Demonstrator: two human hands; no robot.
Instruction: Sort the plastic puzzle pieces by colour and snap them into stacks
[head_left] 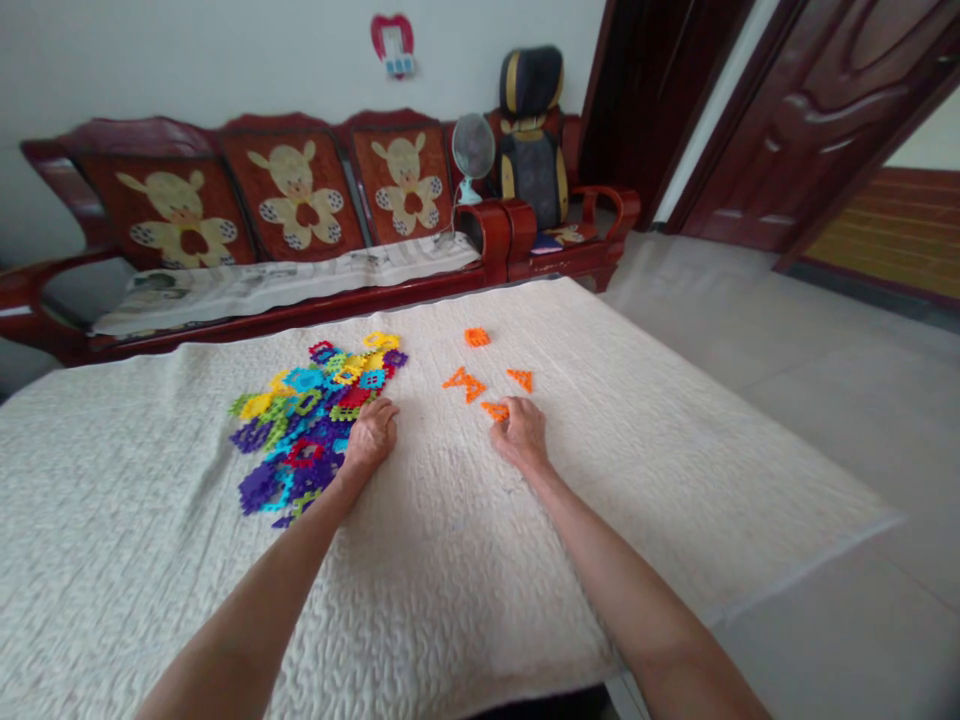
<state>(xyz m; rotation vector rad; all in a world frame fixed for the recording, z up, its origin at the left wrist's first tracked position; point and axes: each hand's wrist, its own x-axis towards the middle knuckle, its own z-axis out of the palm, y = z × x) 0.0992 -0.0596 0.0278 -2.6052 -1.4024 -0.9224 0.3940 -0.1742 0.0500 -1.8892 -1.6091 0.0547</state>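
Note:
A heap of colourful plastic pieces point(322, 430) in purple, blue, green, yellow and red lies on the cream quilted cover. At its right edge rests my left hand point(373, 432), fingers curled; what they hold, if anything, is hidden. My right hand point(521, 430) pinches an orange triangular piece point(494, 410) at the cover's surface. Just beyond it lie another orange triangle point(521, 379) and a small group of orange triangles point(465, 383). Farther back sits an orange square piece point(477, 337).
The quilted cover point(675, 480) spreads over the table. Behind it stand a wooden sofa point(495, 240) with bear-patterned cushions, a small fan point(473, 147) and a chair with a dark massage pad point(534, 170). Tiled floor point(810, 340) lies to the right.

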